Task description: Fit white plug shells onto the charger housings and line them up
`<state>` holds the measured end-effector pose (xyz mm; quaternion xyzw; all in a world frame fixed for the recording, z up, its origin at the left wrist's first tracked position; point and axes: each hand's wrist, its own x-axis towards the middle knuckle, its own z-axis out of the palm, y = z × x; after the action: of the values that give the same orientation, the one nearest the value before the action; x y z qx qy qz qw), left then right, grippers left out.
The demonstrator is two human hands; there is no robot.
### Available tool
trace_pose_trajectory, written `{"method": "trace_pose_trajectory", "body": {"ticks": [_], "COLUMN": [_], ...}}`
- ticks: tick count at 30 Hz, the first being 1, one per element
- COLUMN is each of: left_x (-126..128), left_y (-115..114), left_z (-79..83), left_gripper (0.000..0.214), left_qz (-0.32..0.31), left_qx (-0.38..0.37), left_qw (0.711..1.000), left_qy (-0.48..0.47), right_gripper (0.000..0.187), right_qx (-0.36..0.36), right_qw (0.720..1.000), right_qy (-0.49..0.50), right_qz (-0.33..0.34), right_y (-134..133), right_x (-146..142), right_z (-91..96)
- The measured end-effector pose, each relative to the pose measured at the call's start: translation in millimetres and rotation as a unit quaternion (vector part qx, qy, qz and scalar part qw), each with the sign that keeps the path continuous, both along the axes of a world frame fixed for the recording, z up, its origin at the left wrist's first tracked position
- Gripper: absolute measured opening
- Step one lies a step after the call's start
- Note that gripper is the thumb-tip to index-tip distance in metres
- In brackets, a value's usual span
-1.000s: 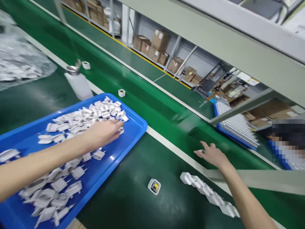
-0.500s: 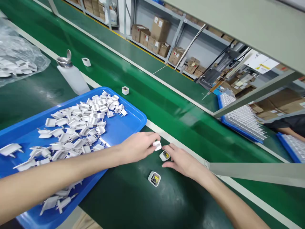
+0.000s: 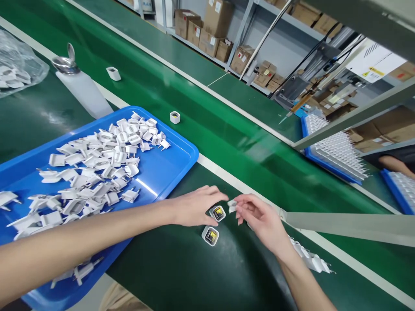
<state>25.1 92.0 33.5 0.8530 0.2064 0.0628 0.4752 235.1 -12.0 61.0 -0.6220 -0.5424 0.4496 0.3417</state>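
My left hand (image 3: 198, 208) curves its thumb and fingers around a small white charger housing (image 3: 218, 213), whose open top shows yellow and black parts. How firmly it grips is hard to see. Between the thumb and fingertips of my right hand (image 3: 257, 218) is a small white plug cover (image 3: 232, 206), held just right of that housing. A second open charger housing (image 3: 210, 236) stands on the dark green bench right below my left hand. Left of my hands, a blue tray (image 3: 181, 157) carries a heap of white plug covers (image 3: 97, 162) with metal pins.
A white dispenser bottle (image 3: 84, 93) stands behind the tray, beside a clear plastic bag (image 3: 29, 56). Two white housings (image 3: 175, 117) sit on the green belt. A row of white plugs (image 3: 311, 257) lies behind my right forearm. A metal beam (image 3: 350, 225) crosses at right; another person's arm (image 3: 397, 165) shows beyond.
The plug cover has passed from my left hand to my right. My left hand has come around the housing that my right hand was at, and that housing has shifted slightly left.
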Motion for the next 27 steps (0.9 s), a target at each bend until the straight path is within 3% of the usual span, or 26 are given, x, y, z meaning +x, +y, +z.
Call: {"method": "trace_pose_trajectory", "body": {"ticks": [3, 7, 10, 13, 15, 18, 21, 24, 27], "left_x": [3, 7, 6, 6, 8, 15, 19, 21, 21], "left_y": [5, 9, 11, 11, 9, 6, 4, 3, 2], "left_z": [-15.0, -26.4, -26.0, -25.7, -28.6, -37.6, -46.2, -47.7, -43.5], "left_gripper": [0.029, 0.022, 0.026, 0.043, 0.041, 0.027, 0.026, 0.026, 0.028], "left_qz": [-0.039, -0.03, -0.02, -0.005, -0.006, -0.016, -0.012, 0.001, 0.017], "left_qx": [0.035, 0.041, 0.044, 0.044, 0.05, 0.075, 0.087, 0.081, 0.077], "left_qw": [0.998, 0.998, 0.998, 0.998, 0.998, 0.997, 0.996, 0.997, 0.997], "left_qy": [0.037, 0.038, 0.046, 0.049, 0.044, 0.027, 0.006, -0.008, -0.011], "right_gripper": [0.034, 0.03, 0.029, 0.03, 0.031, 0.037, 0.036, 0.034, 0.021], "right_qx": [0.052, 0.121, 0.143, 0.181, 0.158, -0.006, -0.131, -0.128, -0.094], "right_qw": [0.988, 0.926, 0.893, 0.853, 0.813, 0.771, 0.79, 0.821, 0.844], "right_qy": [-0.142, -0.357, -0.42, -0.484, -0.56, -0.636, -0.587, -0.527, -0.482], "right_qz": [-0.008, 0.012, 0.072, 0.065, 0.029, 0.045, 0.122, 0.179, 0.215], "right_y": [-7, -13, -22, -29, -29, -18, 3, 26, 40], "right_x": [1, 4, 7, 19, 34, 60, 78, 82, 73], "right_z": [-14.5, -24.8, -10.1, 24.3, 46.0, 56.6, 40.0, 18.4, 12.8]}}
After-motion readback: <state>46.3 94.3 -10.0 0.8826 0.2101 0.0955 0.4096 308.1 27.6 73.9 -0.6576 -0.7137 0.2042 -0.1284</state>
